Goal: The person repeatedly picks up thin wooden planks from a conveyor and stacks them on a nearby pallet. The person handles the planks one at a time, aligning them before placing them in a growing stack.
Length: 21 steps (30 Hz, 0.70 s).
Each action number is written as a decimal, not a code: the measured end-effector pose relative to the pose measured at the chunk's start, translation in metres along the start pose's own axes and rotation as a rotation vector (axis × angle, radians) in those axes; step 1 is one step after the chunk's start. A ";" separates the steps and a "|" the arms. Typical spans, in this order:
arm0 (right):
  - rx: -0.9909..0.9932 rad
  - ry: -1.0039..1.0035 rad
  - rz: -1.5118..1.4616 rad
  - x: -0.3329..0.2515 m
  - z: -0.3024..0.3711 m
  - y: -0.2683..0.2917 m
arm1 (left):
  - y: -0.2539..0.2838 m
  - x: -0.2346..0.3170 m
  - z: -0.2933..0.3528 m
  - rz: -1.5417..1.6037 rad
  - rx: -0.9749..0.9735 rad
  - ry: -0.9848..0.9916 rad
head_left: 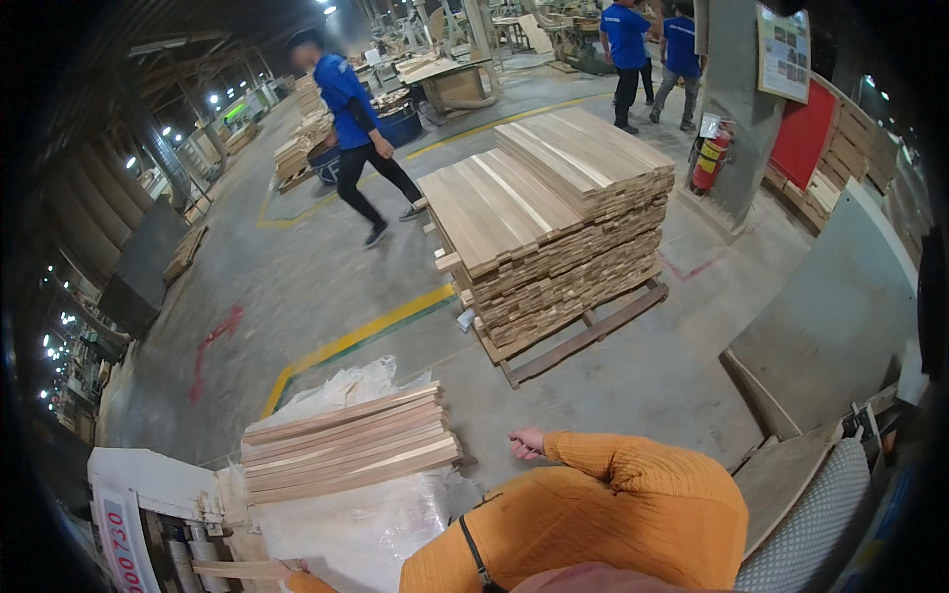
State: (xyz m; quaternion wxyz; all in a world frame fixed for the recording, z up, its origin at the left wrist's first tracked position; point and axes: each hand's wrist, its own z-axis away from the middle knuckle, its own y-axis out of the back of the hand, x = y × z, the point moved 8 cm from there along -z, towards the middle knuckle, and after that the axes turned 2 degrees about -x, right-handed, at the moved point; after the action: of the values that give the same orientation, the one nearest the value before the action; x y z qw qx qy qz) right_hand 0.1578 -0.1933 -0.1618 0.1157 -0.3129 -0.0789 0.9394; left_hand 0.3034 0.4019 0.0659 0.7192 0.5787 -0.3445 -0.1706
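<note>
At the lower left, my left hand (288, 567) is closed on the end of a pale wooden strip (237, 570). The strip's other end reaches to the metal rollers (188, 556) of a white machine (158, 476). Most of that hand is cut off by the lower edge. My right hand (528, 443) hangs at my side over the floor, fingers curled, with nothing visible in it. Between the hands, a stack of wooden strips (346, 445) lies on a surface covered with clear plastic sheet (346, 529).
Ahead stands a tall stack of boards (504, 203) on a wooden pallet (593, 334). A person in blue (344, 104) walks at the left; two more people stand far off. At right are a pillar with a fire extinguisher (710, 161) and a grey panel (830, 316).
</note>
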 end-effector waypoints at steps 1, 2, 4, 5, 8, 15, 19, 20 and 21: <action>0.007 -0.001 0.013 0.003 0.003 0.008 | -0.003 -0.004 0.004 -0.001 -0.006 0.004; 0.072 -0.043 0.056 0.009 0.007 0.018 | -0.004 -0.009 0.009 -0.004 -0.005 0.012; 0.009 -0.008 0.046 0.011 0.012 0.022 | -0.007 -0.019 0.021 -0.015 -0.010 0.018; 0.076 -0.060 0.090 0.018 0.015 0.032 | -0.010 -0.024 0.030 -0.030 -0.016 0.016; 0.054 -0.034 0.134 0.022 0.015 0.034 | -0.028 -0.029 0.067 -0.256 -0.104 -0.111; -0.335 0.047 0.397 0.006 0.020 -0.024 | -0.120 -0.043 0.194 1.183 -0.200 0.447; -0.526 0.042 0.564 -0.011 0.047 -0.081 | -0.156 0.001 0.276 1.386 -0.401 0.332; -0.532 0.014 0.594 -0.012 0.053 -0.095 | -0.167 0.009 0.305 1.512 -0.408 0.372; -0.637 -0.013 0.556 -0.011 0.063 -0.113 | -0.179 0.013 0.334 1.601 -0.400 0.468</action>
State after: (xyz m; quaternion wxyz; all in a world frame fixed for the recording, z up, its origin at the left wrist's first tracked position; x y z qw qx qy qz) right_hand 0.1471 -0.0926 -0.0802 -0.2452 -0.3364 -0.2788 0.8654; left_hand 0.1085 0.1056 -0.0692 0.7642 0.0439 -0.4555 0.4546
